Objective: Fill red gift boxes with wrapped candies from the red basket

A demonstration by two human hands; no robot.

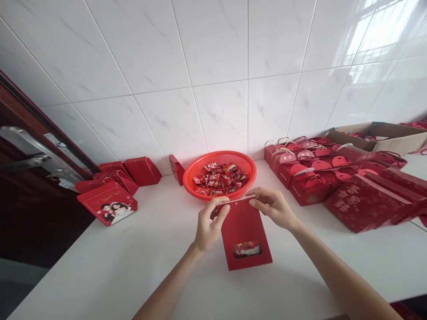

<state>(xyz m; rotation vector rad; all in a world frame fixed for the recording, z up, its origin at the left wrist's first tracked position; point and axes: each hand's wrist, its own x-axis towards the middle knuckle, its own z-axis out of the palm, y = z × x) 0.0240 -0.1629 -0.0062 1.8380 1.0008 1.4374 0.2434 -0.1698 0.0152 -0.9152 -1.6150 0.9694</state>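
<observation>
A flat-looking red paper packet with an oval window near its lower end is held over the white table, in front of the basket. My left hand pinches its upper left corner between thumb and fingers. At the upper right corner, my right hand grips the top edge the same way. A small hole shows at the middle of the top. Just behind the packet stands a red plastic basket holding several red-wrapped sweets.
Several red packets stand at the left, one with a printed couple. Rows of red gift boxes and larger red bags fill the right, before an open cardboard box. A tiled wall rises behind; a door handle is left.
</observation>
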